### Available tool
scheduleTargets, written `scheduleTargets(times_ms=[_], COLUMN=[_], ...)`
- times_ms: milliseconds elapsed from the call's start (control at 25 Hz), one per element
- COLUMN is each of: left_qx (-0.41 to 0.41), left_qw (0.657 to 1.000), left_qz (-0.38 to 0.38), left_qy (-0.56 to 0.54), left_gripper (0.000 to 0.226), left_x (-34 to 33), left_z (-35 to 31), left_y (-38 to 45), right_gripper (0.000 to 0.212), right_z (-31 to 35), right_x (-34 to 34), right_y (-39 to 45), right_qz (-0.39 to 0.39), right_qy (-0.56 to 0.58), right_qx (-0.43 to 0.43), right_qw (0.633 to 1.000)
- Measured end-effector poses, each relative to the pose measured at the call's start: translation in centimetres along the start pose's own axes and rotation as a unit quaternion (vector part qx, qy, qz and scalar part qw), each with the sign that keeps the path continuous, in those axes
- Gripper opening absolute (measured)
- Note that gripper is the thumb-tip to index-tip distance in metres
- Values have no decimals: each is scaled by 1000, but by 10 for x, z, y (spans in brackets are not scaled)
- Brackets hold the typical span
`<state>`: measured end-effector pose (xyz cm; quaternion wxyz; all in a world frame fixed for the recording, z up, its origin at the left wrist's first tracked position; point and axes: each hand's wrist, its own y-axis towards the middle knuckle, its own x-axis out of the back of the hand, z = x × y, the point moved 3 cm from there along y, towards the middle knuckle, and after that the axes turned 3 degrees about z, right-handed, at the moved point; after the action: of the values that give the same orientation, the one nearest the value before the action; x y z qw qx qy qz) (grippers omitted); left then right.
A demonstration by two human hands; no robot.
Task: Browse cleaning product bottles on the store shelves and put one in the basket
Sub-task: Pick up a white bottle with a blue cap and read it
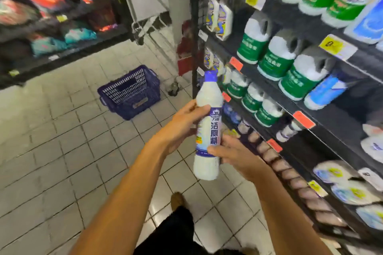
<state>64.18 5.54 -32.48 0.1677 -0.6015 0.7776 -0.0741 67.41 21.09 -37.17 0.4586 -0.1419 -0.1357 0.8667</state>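
A tall white cleaner bottle (207, 128) with a purple cap and a purple-and-white label stands upright in front of me, held in both hands. My left hand (182, 124) grips its upper body from the left, thumb across the front. My right hand (234, 153) holds the lower part from the right, thumb on the label. A dark blue wire-mesh shopping basket (130, 93) sits on the tiled floor ahead to the left, well beyond the bottle, and looks to hold nothing.
Black shelves (310, 114) on the right carry green-labelled white jugs (275, 62), a blue bottle (325, 93) and flat packs lower down. Another shelf unit (51, 33) with colourful bags stands far left. Pale tiled floor (62, 151) lies between. My shoe (177, 201) shows below.
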Motion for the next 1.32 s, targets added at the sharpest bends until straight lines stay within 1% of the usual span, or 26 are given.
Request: scheduleTargets(times_ms=[80, 160, 240, 400, 560, 680, 760, 840, 920, 1040, 1200, 1320], left_qx=[-1, 3, 4, 3, 13, 33, 53, 76, 98, 122, 166, 191], left_qw=[999, 997, 993, 983, 977, 973, 968, 964, 962, 965, 968, 969], left_qz=[-38, -74, -107, -176, -204, -222, -238, -246, -245, -221, -174, -150], left_qy=[-16, -35, -42, -60, -63, -61, -66, -70, -70, -76, -71, -55], left_gripper=[18, 18, 23, 32, 25, 26, 22, 20, 22, 25, 35, 38], left_x=[54, 103, 149, 240, 332, 402, 449, 495, 533, 600, 693, 759], left_z=[-4, -9, -16, -26, -31, -35, -38, -41, -39, -27, 13, 61], left_y=[1, 3, 9, 36, 86, 137, 172, 207, 234, 287, 372, 428], right_gripper=[58, 51, 42, 36, 33, 36, 38, 42, 45, 42, 41, 33], right_z=[14, 27, 38, 56, 65, 69, 72, 75, 74, 61, 25, -18], right_x=[-31, -56, -73, -100, -119, -129, -135, -140, -146, -158, -172, -179], right_y=[46, 90, 134, 233, 345, 434, 496, 557, 606, 690, 805, 885], right_qz=[23, 51, 69, 112, 136, 146, 150, 137, 119, 79, -19, -73], right_qy=[-12, -23, -37, -67, -49, -26, -17, -10, -13, 13, 31, 43], right_qx=[-15, -30, -47, -70, -92, -110, -124, -141, -156, -182, -211, -224], right_qw=[1000, 998, 996, 989, 985, 983, 981, 980, 980, 980, 977, 971])
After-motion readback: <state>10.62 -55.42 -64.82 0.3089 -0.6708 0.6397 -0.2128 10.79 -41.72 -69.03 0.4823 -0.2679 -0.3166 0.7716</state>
